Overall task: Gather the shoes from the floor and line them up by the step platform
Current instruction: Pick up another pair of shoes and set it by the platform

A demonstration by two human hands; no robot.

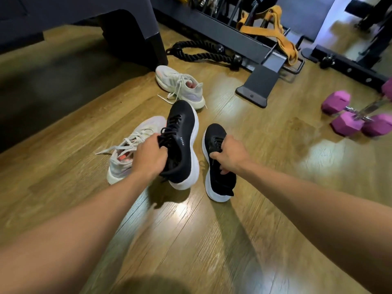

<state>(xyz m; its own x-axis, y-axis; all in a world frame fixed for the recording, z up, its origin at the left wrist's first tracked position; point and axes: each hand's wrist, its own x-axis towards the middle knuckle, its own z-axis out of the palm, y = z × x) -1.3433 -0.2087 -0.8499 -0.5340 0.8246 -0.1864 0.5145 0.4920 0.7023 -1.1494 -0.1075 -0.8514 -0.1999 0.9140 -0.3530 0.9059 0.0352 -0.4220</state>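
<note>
**A:** Shoes: four in view. Left hand [151, 154] is clamped on the collar of one black shoe [182, 143], which is tipped up on its side, heel end low. Can't tell if the heel touches the floor [212, 240]. Right hand [230, 154] has its fingers curled into the opening of the other black shoe [218, 164], which looks flat on its sole.

**B:** So the pick-up step, black pair first?

**A:** That's my read. Both grips look closed, nothing is lined up. Two white shoes are untouched: one [131, 149] just beside the left hand, laces trailing loose; the other [180, 85] farther out, near the dark bench leg [148, 39].

**B:** Next move?

**A:** Lift both clear, carry them to the platform, set them side by side with toes matched. Can't say which dark shape is the step platform; the low dark slab [31, 92] at left is my guess.

**B:** Room?

**A:** Open floor in front and to the right of the hands. Leftward the near white shoe sits in the path, so go over it, not through it. Watch those laces. The rope [201, 53], rack base [258, 85] and pink dumbbells [350, 115] are well apart from the hands, out of the way if the carry goes left.

**B:** Risk?

**A:** The collar grip on the tilted shoe may let it swing and clip the white one.
</note>
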